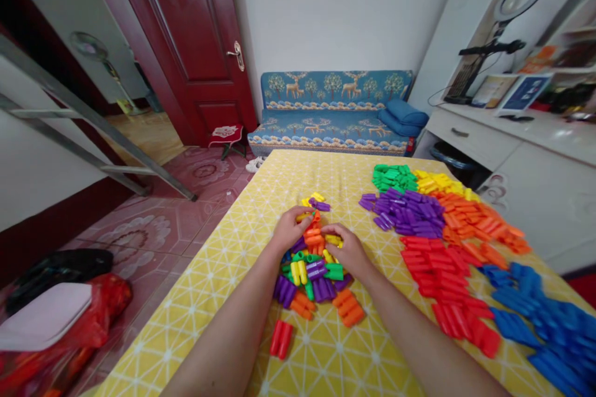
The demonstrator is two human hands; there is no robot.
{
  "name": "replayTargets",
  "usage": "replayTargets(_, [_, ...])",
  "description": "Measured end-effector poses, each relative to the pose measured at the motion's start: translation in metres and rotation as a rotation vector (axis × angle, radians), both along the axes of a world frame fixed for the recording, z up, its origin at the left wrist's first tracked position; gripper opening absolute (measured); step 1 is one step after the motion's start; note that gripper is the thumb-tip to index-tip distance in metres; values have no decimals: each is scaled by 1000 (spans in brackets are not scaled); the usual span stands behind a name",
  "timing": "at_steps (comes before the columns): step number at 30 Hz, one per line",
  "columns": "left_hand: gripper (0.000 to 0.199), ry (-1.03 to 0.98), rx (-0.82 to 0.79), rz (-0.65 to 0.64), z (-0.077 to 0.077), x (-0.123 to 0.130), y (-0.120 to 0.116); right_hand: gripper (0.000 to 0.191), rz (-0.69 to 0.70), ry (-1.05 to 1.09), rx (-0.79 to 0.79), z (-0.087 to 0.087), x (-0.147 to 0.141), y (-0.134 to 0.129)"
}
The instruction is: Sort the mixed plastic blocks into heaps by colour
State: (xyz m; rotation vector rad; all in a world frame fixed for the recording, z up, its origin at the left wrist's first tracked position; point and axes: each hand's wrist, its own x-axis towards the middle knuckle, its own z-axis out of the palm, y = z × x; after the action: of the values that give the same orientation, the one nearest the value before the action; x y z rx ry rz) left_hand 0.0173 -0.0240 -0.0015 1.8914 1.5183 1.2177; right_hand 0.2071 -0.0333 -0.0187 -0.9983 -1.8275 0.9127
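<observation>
A mixed heap of small plastic tube pieces (316, 269) in several colours lies on the table, many joined side by side. My left hand (291, 229) is at the heap's far left, thumb and fingertips closed on an orange tube piece (317, 217). Across from it, my right hand (348, 250) rests at the heap's right side, fingers curved but apart, beside yellow pieces (333, 240). Between both hands stand orange pieces (314, 239). Closer to me lie a red piece (281, 339) and an orange piece (349, 307). My palms hide part of the heap.
Sorted groups sit along the table's right side: green (393, 178), yellow (442, 184), purple (410, 212), orange (482, 220), red (442, 273) and blue (549, 316). A yellow patterned cloth (223, 298) covers the table. Beyond are a blue sofa (321, 121) and a white cabinet (549, 186).
</observation>
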Motion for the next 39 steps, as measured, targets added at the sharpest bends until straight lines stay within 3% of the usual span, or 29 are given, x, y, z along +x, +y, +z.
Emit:
replayTargets(5, [30,-8,-54,6,-3,0,0,45,28,48,37,4,2,-7])
replayTargets(10, [28,22,-49,7,-1,0,0,35,10,-153,281,21,-3,-21])
replayTargets(16, [30,33,-71,13,3,2,-2,22,-26,-232,363,24,-9,-28])
replayTargets(20, [30,5,-57,-3,-2,0,1,24,-111,-69,292,22,-5,-26])
replayTargets(27, [35,49,-80,13,-5,-3,2,30,-286,379,3,27,13,-13])
replayTargets(30, [37,55,-84,8,-3,-2,1,35,-404,493,-56,43,42,0])
replayTargets(34, [37,46,-92,16,-2,-2,1,39,-574,447,13,67,114,33])
replayTargets(39, [36,58,-85,16,-2,-2,2,31,-1029,290,40,75,218,81])
